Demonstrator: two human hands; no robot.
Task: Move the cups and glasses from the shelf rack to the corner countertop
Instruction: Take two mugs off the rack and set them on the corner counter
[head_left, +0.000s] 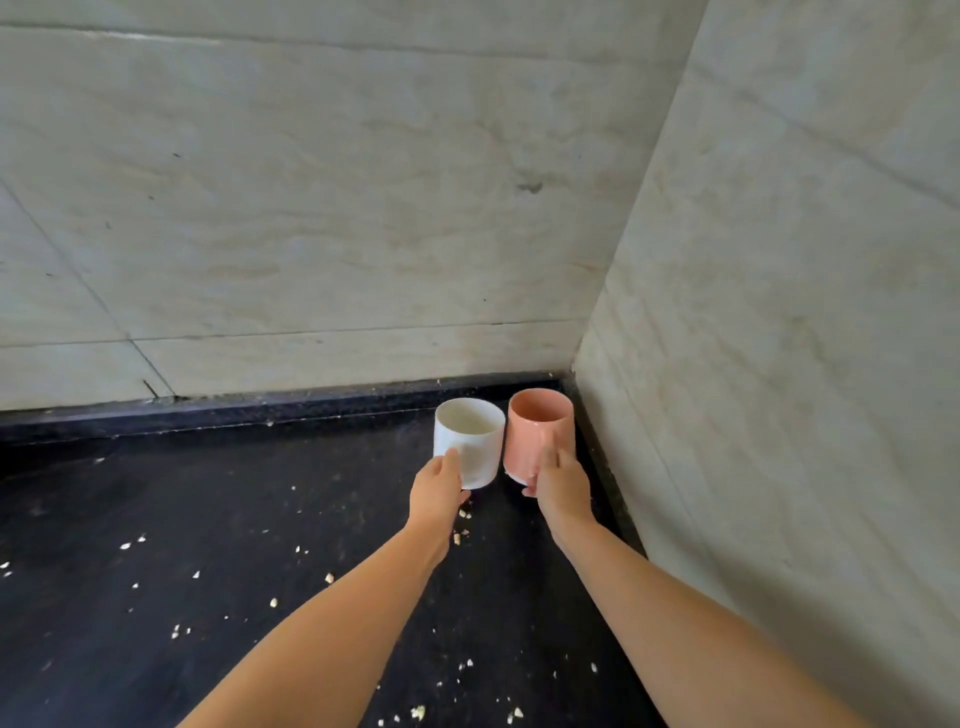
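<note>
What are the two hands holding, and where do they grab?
The left hand grips the white ceramic cup low on its near side. The right hand grips the pink ceramic cup at its near side; a handle cannot be made out.

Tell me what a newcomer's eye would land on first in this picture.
The eye goes first to two cups held side by side in the far right corner: a glossy salmon-pink ceramic cup nearest the wall, gripped by the right hand, and a plain white cylindrical cup just to its left, gripped by the left hand. Next come the pale crumbs scattered over the black stone countertop, under pale marbled walls.
</note>
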